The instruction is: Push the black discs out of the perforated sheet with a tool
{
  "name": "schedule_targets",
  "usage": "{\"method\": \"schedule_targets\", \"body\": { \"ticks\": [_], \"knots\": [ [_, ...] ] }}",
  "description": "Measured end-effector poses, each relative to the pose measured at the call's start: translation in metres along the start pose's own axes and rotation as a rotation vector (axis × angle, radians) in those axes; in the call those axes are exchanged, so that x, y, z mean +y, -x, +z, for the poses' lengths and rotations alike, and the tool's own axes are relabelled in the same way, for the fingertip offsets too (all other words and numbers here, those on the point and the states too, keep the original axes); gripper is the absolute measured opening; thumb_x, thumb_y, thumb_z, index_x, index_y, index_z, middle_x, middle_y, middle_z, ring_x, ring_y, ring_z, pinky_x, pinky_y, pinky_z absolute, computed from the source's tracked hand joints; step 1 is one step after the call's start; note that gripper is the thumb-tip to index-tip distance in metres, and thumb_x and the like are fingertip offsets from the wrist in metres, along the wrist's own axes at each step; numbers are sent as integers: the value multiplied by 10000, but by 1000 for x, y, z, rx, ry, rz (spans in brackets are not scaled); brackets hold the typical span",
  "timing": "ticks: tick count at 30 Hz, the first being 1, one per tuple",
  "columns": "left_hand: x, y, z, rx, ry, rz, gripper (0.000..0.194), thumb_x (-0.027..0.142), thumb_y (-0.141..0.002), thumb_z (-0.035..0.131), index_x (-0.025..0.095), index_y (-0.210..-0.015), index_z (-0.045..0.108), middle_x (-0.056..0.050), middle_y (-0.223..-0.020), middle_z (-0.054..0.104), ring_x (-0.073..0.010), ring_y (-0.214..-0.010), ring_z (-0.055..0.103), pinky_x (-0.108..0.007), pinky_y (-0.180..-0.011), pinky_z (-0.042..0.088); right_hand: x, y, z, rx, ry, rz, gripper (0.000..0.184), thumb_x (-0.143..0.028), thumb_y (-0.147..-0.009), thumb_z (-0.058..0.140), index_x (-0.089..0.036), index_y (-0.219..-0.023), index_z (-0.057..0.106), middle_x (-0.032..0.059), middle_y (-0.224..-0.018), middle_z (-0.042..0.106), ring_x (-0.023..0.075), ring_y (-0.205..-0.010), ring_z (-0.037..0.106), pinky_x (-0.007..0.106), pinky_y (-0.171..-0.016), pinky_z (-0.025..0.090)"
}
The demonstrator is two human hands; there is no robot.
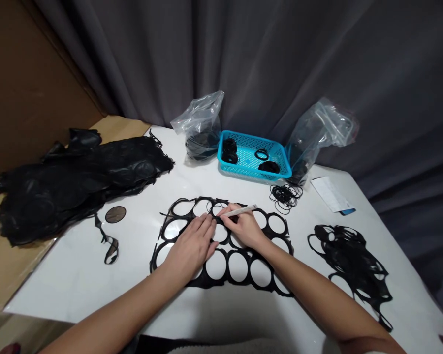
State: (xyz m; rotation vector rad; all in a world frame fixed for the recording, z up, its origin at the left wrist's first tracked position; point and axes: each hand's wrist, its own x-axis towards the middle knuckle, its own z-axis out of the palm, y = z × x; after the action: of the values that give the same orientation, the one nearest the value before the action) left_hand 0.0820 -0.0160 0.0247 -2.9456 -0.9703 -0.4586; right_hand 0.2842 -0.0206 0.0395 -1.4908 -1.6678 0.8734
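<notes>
A black rubber sheet (226,250) with rows of large round holes lies flat on the white table. Across its left part rests my left hand (195,241), palm down, fingers stretched out and touching the sheet. My right hand (245,228) is closed round a slim white pen-like tool (243,210) that slants up to the right. Its tip meets the sheet's upper rows near my left fingertips, too small to make out. A thin black ring seems to lie around the holes there.
Stacked black sheets (77,177) cover the table's left side, near a dark disc (115,214). A blue basket (254,176) with black rings stands at the back between plastic bags (203,118). Loose thin rings (286,196), a paper (331,194) and a scrap sheet (349,258) lie right.
</notes>
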Motion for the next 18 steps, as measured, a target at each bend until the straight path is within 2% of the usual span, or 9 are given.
{"method": "schedule_targets", "body": {
  "ticks": [7, 10, 14, 18],
  "knots": [
    [0, 0, 2, -19, 12, 6, 415, 283, -998, 500, 46, -1328, 584, -196, -1370, 626, -322, -1327, 554, -449, -1132, 426, 1, 1, 2, 13, -34, 34, 101, -248, -928, 559, -232, -846, 614, 28, -941, 728, 215, -944, 653, 371, -904, 478],
    [0, 0, 2, -27, 34, -7, 413, 287, -1004, 483, 67, -1341, 577, -193, -1390, 612, -310, -1340, 546, -442, -1148, 406, 2, 1, 1, 17, 0, 5, 123, -235, -930, 562, -234, -813, 600, 28, -938, 718, 218, -944, 643, 374, -902, 475],
    [-1, 1, 2, -32, 30, -9, 413, 293, -1015, 453, 79, -1349, 570, -190, -1398, 608, -305, -1337, 549, -442, -1150, 399, 2, 7, 5, 28, 143, -149, 154, -209, -959, 531, -235, -814, 576, 50, -942, 695, 224, -945, 621, 369, -873, 474],
    [-2, 0, 3, -26, 17, 2, 407, 285, -1009, 453, 81, -1341, 569, -181, -1361, 634, -307, -1313, 567, -441, -1134, 415, 2, 7, 8, -62, 515, -391, 128, -151, -961, 490, -206, -977, 604, 122, -1087, 695, 275, -1018, 578, 414, -879, 423]
  ]
}}
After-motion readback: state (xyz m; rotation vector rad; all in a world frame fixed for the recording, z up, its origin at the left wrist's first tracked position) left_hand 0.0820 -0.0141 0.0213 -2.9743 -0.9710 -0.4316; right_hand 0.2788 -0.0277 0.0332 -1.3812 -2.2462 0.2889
